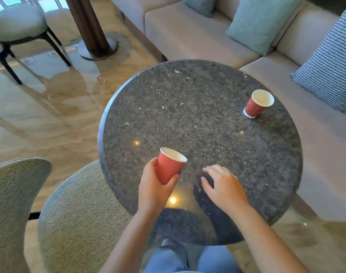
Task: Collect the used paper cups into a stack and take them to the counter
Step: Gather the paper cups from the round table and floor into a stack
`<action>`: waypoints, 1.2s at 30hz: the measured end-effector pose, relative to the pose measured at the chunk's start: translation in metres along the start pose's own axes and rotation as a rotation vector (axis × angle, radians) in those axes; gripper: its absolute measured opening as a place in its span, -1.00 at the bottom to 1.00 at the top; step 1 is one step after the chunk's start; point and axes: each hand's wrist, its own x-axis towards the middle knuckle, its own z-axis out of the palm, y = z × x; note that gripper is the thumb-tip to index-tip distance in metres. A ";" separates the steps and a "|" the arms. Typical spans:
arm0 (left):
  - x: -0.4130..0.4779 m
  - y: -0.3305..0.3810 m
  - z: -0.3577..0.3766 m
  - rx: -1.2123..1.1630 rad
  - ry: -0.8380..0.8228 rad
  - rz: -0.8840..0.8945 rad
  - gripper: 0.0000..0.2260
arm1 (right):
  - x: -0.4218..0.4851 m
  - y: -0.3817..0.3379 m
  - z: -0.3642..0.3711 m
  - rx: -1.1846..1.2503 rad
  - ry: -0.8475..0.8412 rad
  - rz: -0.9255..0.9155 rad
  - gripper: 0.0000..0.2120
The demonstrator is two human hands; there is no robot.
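One cup in hand, two left to gather

A red paper cup (169, 166), tilted over the tabletop's (197, 115) near edge, is gripped by the left hand (154, 186), likely as the stack's base. The right hand (223, 186) hovers beside it, loosely spread and empty, probably free for the second cup (257, 103) standing at the right edge. A third cup (101, 79) lies on the floor.

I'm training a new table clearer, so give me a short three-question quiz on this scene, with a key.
1. True or false: the left hand grips a red cup.
2. Where does the second cup stand? A on the sofa; B on the round table; C on a chair.
3. Counting the fallen cup on the floor, how many paper cups show?
Key: 1 true; 2 B; 3 three.
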 end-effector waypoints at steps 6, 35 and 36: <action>0.002 0.038 0.036 -0.128 -0.069 -0.027 -0.44 | 0.011 0.041 -0.022 0.060 0.039 0.050 -0.71; 0.095 0.175 0.200 -0.429 0.207 -0.096 -0.45 | 0.199 0.254 -0.077 0.733 0.188 0.239 -0.15; 0.095 0.175 0.200 -0.427 0.215 -0.098 -0.44 | 0.202 0.254 -0.075 0.735 0.190 0.231 -0.14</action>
